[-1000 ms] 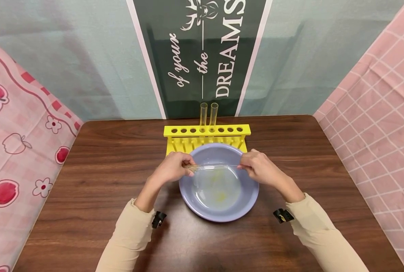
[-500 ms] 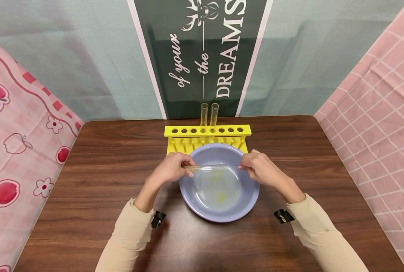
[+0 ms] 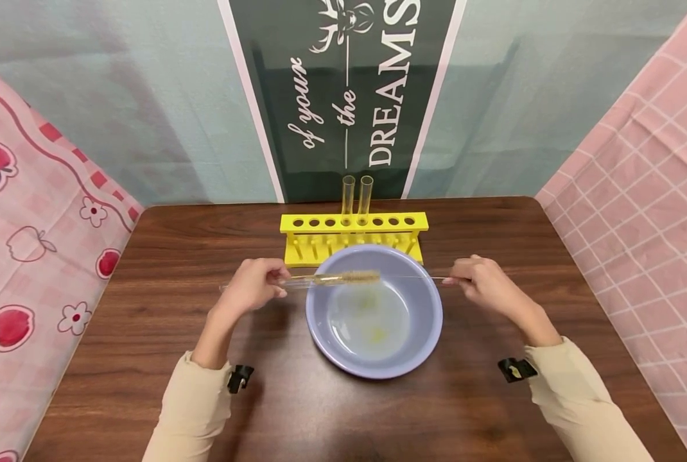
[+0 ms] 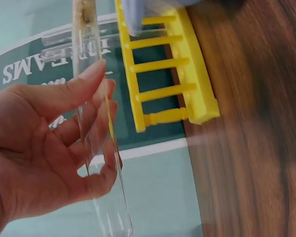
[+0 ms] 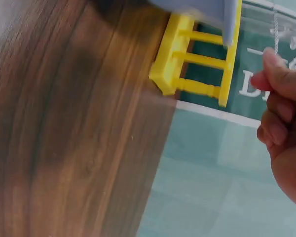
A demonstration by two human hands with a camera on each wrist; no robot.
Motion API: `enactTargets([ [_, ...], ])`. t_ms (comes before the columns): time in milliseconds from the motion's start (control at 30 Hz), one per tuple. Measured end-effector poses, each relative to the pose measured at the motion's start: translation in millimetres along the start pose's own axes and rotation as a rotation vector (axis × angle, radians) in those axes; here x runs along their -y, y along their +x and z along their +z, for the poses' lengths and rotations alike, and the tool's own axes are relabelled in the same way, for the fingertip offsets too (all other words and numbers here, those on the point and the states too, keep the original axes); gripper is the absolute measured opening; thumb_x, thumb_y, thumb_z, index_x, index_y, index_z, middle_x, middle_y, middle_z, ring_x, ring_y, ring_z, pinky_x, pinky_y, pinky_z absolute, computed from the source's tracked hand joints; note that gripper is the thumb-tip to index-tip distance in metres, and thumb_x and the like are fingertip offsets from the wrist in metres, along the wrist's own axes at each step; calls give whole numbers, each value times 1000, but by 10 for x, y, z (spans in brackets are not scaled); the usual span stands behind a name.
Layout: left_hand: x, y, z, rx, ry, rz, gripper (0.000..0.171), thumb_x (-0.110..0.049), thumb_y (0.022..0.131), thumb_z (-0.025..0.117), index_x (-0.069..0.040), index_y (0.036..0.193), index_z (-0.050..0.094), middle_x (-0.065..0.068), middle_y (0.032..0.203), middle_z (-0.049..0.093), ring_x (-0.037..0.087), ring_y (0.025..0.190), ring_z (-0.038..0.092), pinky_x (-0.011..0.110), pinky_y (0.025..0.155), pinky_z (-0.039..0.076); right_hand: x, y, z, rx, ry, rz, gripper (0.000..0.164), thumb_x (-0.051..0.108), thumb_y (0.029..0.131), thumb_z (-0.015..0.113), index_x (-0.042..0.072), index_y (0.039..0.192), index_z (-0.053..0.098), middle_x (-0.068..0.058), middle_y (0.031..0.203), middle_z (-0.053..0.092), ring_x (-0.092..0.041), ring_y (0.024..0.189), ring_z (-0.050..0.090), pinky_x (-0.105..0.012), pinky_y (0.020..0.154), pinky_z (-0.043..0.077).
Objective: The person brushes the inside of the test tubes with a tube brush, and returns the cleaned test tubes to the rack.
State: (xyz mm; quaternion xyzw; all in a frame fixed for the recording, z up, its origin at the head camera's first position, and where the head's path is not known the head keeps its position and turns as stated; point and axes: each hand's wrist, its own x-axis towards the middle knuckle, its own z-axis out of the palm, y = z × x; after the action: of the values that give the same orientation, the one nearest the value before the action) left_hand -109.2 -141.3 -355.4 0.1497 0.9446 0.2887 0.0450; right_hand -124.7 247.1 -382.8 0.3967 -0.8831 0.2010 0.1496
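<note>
Above the table [image 3: 366, 417], left fingers [image 4: 89, 76] grip a tube [image 4: 112, 212] (partly hidden); right fingers [image 5: 275, 61] pinch a brush [image 3: 361, 277].

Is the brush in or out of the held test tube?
Partly in: the brush looks squeezed narrow inside the test tube and flares wider outside, over the basin.

Basin [image 3: 424, 314] on table [image 3: 390, 423], rack [image 3: 303, 228] behind, two tubes [image 3: 366, 196] in rack; brush [image 3: 359, 277] above basin, banner [image 3: 320, 173] behind rack

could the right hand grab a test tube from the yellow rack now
Probably not while the right hand pinches the brush wire; otherwise likely, as the racked test tubes stick up unobstructed.
</note>
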Motion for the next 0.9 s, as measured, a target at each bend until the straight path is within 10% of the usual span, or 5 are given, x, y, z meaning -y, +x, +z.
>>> enactTargets([
  [233,64,-40,-68,21,-70,5,15,2,70,74,-5,78,64,2,72,62,16,67,56,35,65,47,-39,-17,-69,8,95,35,19,-4,70,72,13,70,64,6,63,51,-4,57,40,-26,55,34],
  [900,99,-70,81,-62,8,11,18,2,66,76,-7,76,63,4,73,62,23,70,59,39,65,46,78,-31,-90,92,687,697,28,6,89,55,-5,64,54,3,56,46,-9,53,37,-27,47,31],
])
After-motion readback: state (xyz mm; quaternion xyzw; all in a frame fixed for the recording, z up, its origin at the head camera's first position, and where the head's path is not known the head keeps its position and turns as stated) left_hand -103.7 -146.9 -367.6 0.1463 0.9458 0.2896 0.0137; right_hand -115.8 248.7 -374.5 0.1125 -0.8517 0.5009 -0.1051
